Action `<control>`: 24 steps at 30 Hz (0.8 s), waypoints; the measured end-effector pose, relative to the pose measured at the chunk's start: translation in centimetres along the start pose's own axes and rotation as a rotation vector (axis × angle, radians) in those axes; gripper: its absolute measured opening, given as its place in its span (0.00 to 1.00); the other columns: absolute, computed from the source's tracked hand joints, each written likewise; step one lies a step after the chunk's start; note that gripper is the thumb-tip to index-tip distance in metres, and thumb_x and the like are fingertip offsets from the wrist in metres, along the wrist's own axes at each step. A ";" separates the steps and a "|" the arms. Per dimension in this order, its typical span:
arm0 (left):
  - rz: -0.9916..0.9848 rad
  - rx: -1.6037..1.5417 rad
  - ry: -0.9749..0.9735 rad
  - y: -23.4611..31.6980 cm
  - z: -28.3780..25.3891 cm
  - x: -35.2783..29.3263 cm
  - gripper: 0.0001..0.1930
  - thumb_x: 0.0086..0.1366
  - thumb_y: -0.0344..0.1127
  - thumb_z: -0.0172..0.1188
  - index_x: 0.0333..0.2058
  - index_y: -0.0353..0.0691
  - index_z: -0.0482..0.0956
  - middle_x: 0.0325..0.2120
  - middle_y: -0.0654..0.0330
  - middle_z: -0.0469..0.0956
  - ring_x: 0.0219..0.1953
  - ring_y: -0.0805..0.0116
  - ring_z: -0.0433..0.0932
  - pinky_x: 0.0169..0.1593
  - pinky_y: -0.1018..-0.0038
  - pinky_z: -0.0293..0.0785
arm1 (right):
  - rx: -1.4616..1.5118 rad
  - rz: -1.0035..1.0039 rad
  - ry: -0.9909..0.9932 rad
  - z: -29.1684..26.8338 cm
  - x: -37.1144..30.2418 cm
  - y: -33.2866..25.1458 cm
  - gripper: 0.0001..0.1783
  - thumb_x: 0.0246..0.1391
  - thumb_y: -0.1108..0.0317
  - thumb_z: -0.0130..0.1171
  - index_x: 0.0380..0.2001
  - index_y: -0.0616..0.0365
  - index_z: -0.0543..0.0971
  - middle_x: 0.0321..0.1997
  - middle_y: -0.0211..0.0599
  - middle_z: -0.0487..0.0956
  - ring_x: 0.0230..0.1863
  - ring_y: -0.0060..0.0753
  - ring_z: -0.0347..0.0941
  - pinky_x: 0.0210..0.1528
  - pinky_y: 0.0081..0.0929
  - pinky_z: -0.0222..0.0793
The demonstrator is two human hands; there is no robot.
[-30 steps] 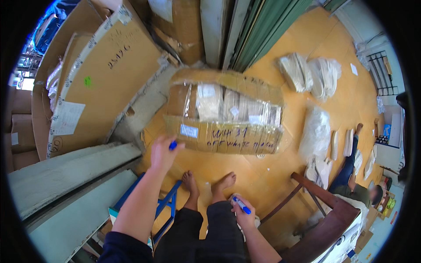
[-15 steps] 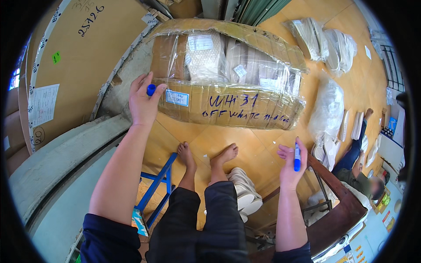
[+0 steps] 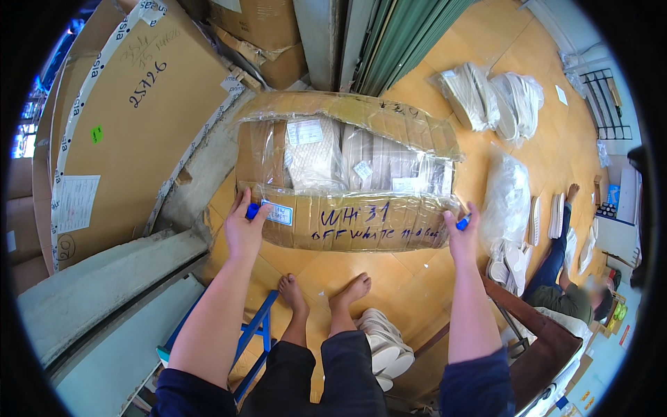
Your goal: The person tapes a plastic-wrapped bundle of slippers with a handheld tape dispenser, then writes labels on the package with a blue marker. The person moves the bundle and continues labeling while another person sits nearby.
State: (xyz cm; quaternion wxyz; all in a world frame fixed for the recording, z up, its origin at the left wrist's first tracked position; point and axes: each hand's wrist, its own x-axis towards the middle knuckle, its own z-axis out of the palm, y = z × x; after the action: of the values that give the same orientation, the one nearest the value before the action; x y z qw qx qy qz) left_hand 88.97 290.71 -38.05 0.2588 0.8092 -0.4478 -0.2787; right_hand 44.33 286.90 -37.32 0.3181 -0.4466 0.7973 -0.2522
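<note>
A long cardboard box wrapped in clear film sits on the floor before me, with handwriting along its near side. Through its gaping top show bubble-wrapped and bagged packages. My left hand is at the box's near left corner, its fingertips against the cardboard. A blue marker cap is held between its thumb and fingers. At the near right corner, my right hand touches the box and holds a blue marker; the marker's tip is hidden.
Large flat cartons lean at the left beside a concrete ledge. Bagged white soles and a clear plastic bag lie on the right. Nearer are a blue stool, stacked soles and a brown frame. Another person sits at far right.
My right hand has moved up to the box's right corner with the marker. My left hand has shifted slightly along the left corner, still with the cap. The whole view has tilted upward.
</note>
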 end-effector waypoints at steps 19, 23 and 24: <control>0.067 0.050 -0.444 -1.9 -5.7 9.5 0.34 0.57 0.40 0.74 0.63 0.46 0.74 0.65 0.44 0.67 0.68 0.56 0.68 0.68 0.69 0.63 | 0.629 0.388 0.106 8.1 -20.9 1.7 0.34 0.68 0.55 0.58 0.68 0.61 0.59 0.60 0.42 0.72 0.59 0.33 0.69 0.64 0.33 0.63; 0.397 0.360 -0.374 -1.1 -7.0 14.4 0.31 0.59 0.40 0.73 0.61 0.46 0.76 0.70 0.44 0.60 0.69 0.54 0.66 0.69 0.67 0.62 | 0.772 0.550 -0.237 11.9 -34.3 0.7 0.39 0.59 0.72 0.65 0.67 0.59 0.54 0.64 0.46 0.68 0.65 0.33 0.64 0.69 0.36 0.58; 0.437 0.379 -0.312 -1.4 -7.3 14.5 0.30 0.59 0.40 0.72 0.61 0.46 0.76 0.70 0.44 0.59 0.69 0.53 0.66 0.69 0.66 0.62 | 0.606 0.486 -0.348 11.2 -37.1 1.0 0.38 0.58 0.74 0.63 0.65 0.58 0.54 0.64 0.46 0.68 0.66 0.36 0.65 0.68 0.37 0.59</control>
State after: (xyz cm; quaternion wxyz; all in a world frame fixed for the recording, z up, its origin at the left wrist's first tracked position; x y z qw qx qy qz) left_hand 101.21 280.03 -36.95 0.0854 0.6751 -0.6891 -0.2489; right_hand 66.72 318.44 -35.07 0.6151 -0.1679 0.7037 -0.3135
